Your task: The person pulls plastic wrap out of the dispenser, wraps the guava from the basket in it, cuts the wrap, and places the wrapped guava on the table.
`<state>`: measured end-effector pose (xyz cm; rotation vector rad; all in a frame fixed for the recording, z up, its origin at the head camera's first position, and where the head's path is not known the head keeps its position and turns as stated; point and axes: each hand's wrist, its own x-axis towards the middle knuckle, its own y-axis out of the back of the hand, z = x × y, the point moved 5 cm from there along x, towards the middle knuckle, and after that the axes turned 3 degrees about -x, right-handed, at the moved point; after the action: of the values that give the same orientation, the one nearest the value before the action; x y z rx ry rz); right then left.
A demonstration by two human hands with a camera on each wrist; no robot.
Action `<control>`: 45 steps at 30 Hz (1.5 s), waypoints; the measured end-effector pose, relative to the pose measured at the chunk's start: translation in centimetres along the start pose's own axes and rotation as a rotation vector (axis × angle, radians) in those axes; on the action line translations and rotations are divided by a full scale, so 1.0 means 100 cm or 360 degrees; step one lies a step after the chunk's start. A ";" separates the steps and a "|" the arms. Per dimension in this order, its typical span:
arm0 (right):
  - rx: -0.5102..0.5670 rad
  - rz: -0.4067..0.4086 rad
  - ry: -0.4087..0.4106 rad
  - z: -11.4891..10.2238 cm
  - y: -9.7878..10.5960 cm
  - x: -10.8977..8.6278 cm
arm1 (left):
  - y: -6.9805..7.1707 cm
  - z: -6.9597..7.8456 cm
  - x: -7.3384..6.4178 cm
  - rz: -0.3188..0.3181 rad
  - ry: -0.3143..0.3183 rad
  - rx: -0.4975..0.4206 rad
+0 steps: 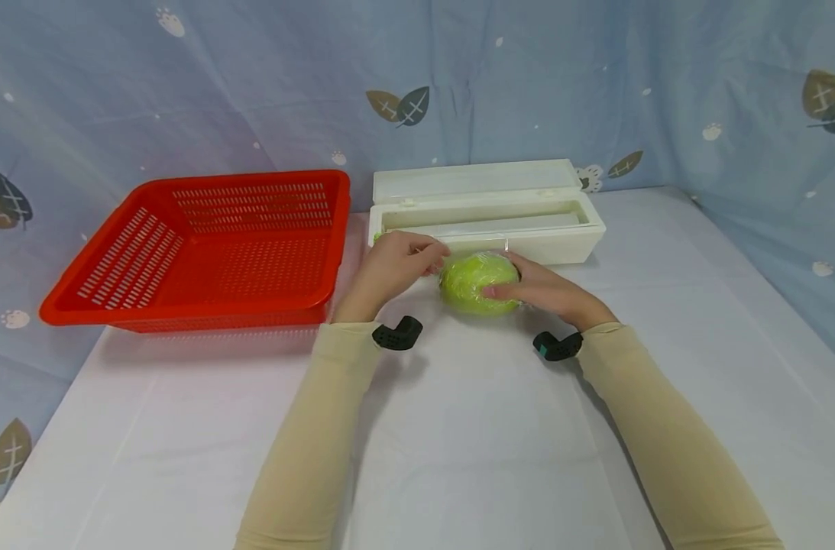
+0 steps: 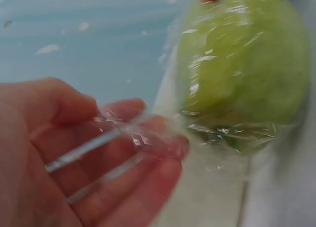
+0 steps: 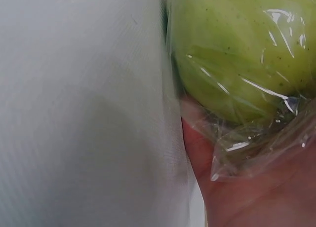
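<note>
A rounded light-green fruit (image 1: 470,279), wrapped in clear cling film (image 2: 224,131), rests on the white table in front of a long white box (image 1: 558,248). From the right side my right hand (image 1: 555,292) grips the fruit, thumb on the near face and fingers behind it, largely hidden in the head view. At the fruit's left, my left hand (image 1: 395,263) pinches a loose gathered tail of film between thumb and curled fingers. Film stretches from there to the fruit's end in the left wrist view. Loose film also bunches against the right palm.
The box's lid (image 1: 472,183) stands raised at the back, and a white roll (image 1: 513,223) lies inside. To the left sits a red plastic basket (image 1: 183,315) with slotted walls. A patterned blue cloth (image 1: 500,92) hangs behind the table.
</note>
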<state>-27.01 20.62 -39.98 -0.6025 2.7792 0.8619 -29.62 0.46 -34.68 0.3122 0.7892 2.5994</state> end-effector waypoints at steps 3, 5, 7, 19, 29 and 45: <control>-0.0022 -0.0003 0.0003 -0.011 -0.001 -0.006 | -0.009 0.006 0.001 -0.0048 -0.0207 0.0041; -0.0029 -0.0008 0.0012 -0.019 -0.002 -0.010 | -0.014 0.009 0.001 -0.0075 -0.0354 0.0057; -0.0039 -0.0014 0.0014 -0.025 -0.003 -0.014 | -0.018 0.010 0.001 -0.0083 -0.0470 0.0056; 0.0013 -0.0040 -0.0012 -0.029 -0.004 -0.019 | -0.031 0.023 -0.003 -0.0117 -0.0791 0.0137; 0.0021 -0.0039 0.0026 -0.004 -0.001 -0.001 | -0.040 0.027 -0.004 -0.0352 -0.0826 0.0470; 0.0050 -0.0083 -0.0044 0.006 0.001 -0.004 | -0.032 0.013 0.001 -0.0442 -0.0451 0.0035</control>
<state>-26.68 21.16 -40.27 -0.6501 2.7341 0.8087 -28.24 3.55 -35.44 0.5238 0.7052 2.2268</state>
